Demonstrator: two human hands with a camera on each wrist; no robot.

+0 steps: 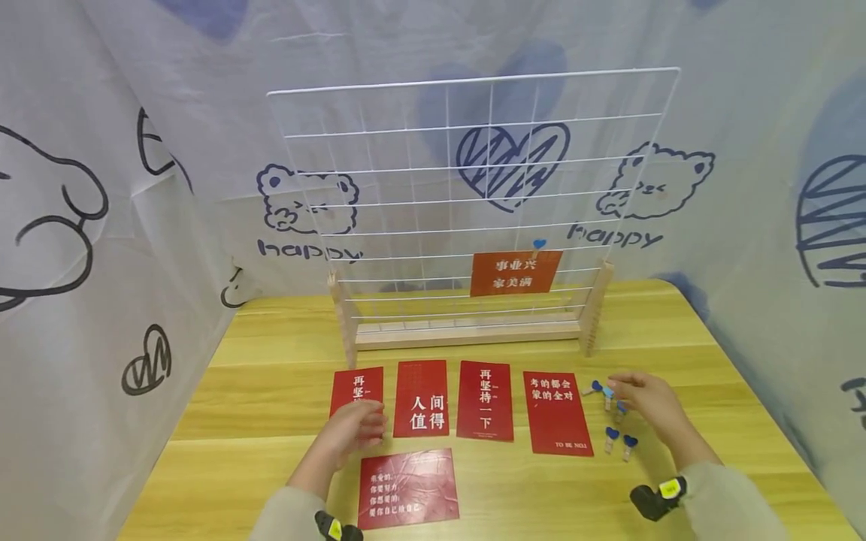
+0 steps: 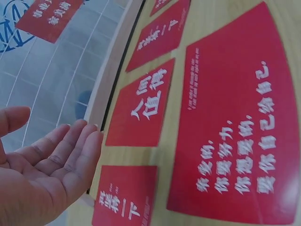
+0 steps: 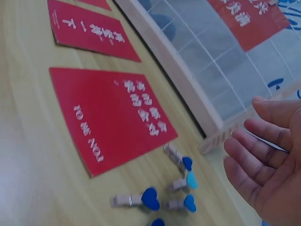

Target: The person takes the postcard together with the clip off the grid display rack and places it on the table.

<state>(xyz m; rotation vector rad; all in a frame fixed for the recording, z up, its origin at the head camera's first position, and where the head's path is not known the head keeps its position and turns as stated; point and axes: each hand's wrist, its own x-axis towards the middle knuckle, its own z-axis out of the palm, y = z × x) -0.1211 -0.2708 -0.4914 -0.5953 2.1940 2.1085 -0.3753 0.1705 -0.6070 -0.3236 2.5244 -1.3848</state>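
Observation:
My left hand [image 1: 351,430] hovers over the leftmost red card [image 1: 357,382], its fingers relaxed and nothing held, as the left wrist view also shows. My right hand [image 1: 646,402] is above several small wooden clothespins with blue hearts [image 1: 612,433]; in the right wrist view its loosely bent fingers hold nothing. Between the hands lie a red card with large white characters [image 1: 421,398], another with a vertical line of text [image 1: 485,401] and one marked TO BE NO.1 [image 1: 558,415]. A wider red card [image 1: 409,488] lies in front of the row.
Behind the cards a white wire grid [image 1: 406,203] stands upright in a wooden base [image 1: 467,332]. An orange-red card [image 1: 516,273] hangs low on its right side from a clip with a blue heart [image 1: 539,244]. Printed cloth [image 1: 74,248] surrounds the wooden table [image 1: 223,406].

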